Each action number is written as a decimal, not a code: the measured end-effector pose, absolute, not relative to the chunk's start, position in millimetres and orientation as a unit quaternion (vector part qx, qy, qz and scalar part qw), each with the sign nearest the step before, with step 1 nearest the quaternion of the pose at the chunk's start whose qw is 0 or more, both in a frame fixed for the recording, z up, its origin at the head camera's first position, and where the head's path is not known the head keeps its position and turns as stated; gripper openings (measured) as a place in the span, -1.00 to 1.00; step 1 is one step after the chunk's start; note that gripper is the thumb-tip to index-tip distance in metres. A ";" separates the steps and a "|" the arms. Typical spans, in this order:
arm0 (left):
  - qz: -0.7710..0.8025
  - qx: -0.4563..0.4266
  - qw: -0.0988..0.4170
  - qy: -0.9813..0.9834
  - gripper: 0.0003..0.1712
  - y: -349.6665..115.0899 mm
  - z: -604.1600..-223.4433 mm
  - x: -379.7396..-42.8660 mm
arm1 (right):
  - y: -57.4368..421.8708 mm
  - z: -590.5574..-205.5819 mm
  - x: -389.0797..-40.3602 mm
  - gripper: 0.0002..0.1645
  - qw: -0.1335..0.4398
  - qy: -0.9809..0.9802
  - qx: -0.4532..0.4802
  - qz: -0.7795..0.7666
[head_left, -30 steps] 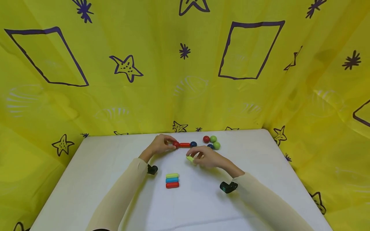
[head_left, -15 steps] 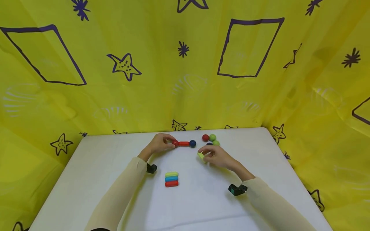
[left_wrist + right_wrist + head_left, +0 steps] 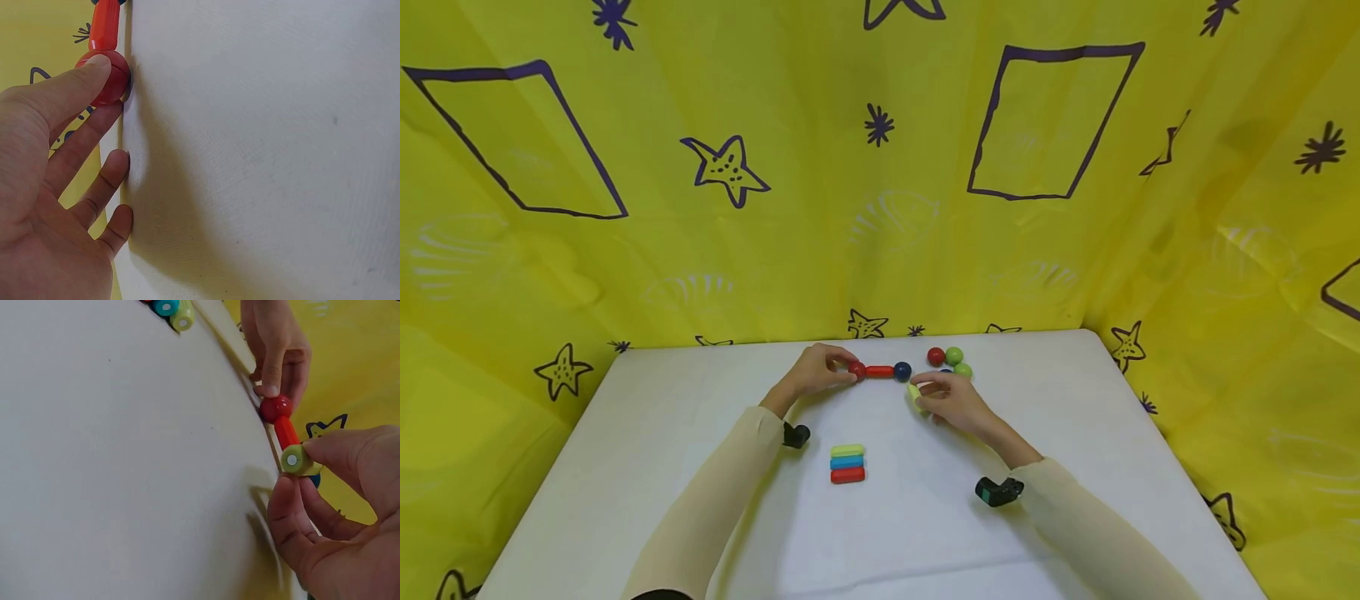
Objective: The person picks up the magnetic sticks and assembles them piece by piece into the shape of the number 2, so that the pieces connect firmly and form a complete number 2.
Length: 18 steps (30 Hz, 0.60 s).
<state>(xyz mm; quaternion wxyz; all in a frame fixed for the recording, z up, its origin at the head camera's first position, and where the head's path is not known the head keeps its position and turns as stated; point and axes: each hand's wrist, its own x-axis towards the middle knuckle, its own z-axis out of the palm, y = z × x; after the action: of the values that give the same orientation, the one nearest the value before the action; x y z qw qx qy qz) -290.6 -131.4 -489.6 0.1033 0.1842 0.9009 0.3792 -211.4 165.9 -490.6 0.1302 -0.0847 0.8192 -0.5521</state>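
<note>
My left hand (image 3: 814, 371) pinches a red ball (image 3: 116, 87) between thumb and index finger; its other fingers spread near the tabletop. From that ball a red rod (image 3: 880, 372) runs right to a dark blue ball (image 3: 902, 372), all in one line. Between thumb and fingertips, my right hand (image 3: 958, 404) pinches a yellow-green rod (image 3: 295, 461) with a pale disc at its end. In the head view, this rod slants just to the lower right of the blue ball. The right wrist view has it overlapping the blue ball, which is mostly hidden.
Beyond my right hand sit a red ball (image 3: 936, 357), two green balls (image 3: 954, 356) and a partly hidden blue ball (image 3: 946, 373). Nearer lie a yellow-green rod, a light blue rod (image 3: 847, 462) and a red rod, side by side. A yellow curtain (image 3: 805, 250) backs the white table (image 3: 647, 467).
My right hand has moved right and slightly away from me with the yellow-green rod, then a little back left; the rod now stands steeper. My left hand stays on the red ball.
</note>
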 end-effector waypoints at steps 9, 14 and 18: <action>0.374 0.182 0.102 0.903 -0.64 -130.7 -489.8 -290.6 | 141.8 -496.6 -219.9 -0.57 0.109 0.812 -0.020 -0.573; 0.374 0.181 0.105 0.903 -0.63 -130.7 -489.4 -291.2 | 133.4 -497.2 -222.1 -0.58 0.096 0.817 0.010 -0.568; 0.374 0.179 0.106 0.904 -0.63 -131.3 -488.5 -290.6 | 129.7 -496.1 -222.4 -0.59 0.097 0.814 0.028 -0.572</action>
<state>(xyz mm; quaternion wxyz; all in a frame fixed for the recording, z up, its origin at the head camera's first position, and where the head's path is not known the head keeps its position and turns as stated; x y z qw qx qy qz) -290.6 -131.3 -488.5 0.1058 0.1785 0.9038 0.3744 -222.4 129.7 -496.1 0.0968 0.0281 0.8140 -0.5720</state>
